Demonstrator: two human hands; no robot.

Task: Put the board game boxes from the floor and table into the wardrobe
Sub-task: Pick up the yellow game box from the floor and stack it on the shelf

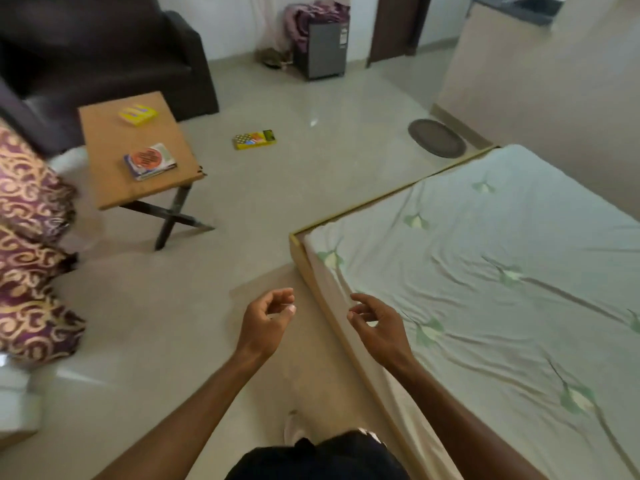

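Note:
A yellow board game box (255,139) lies flat on the tiled floor, well ahead of me. On the small wooden table (110,188) at the left sit a yellow box (138,114) near the far edge and a box with an orange circle (150,161) nearer to me. My left hand (266,323) and my right hand (377,328) hover low in front of me, both empty with fingers loosely curled and apart, far from all three boxes. No wardrobe is in view.
A bed with a pale green sheet (485,289) fills the right side. A dark sofa (104,53) stands behind the table. Purple and gold patterned cushions (31,258) are at the left. A grey cabinet (323,50) and an oval mat (437,138) lie farther off.

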